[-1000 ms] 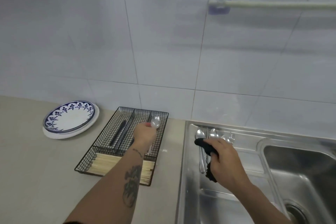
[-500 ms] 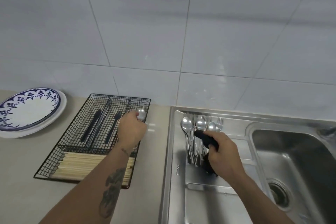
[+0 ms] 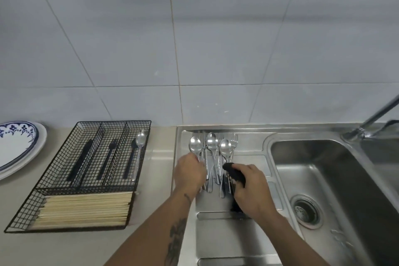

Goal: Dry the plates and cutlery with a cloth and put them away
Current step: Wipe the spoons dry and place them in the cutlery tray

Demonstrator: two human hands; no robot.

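while right hand (image 3: 251, 188) fingers clamp black cloth (image 3: 234, 174), left hand (image 3: 189, 174) fingers close on spoon (image 3: 196, 146).

You have a single view here, from the camera on your head, so nothing is shared with a second one. It looks forward and down from above the counter, facing the tiled wall (image 3: 216, 39), which fills the upper half. Your forearms enter from the bottom edge. The wire tray (image 3: 64, 183) lies lower left, the sink (image 3: 323, 179) lower right, both close below you. The wide lens bends the tile lines, and the plates (image 3: 19, 149) appear cut off by the left edge.
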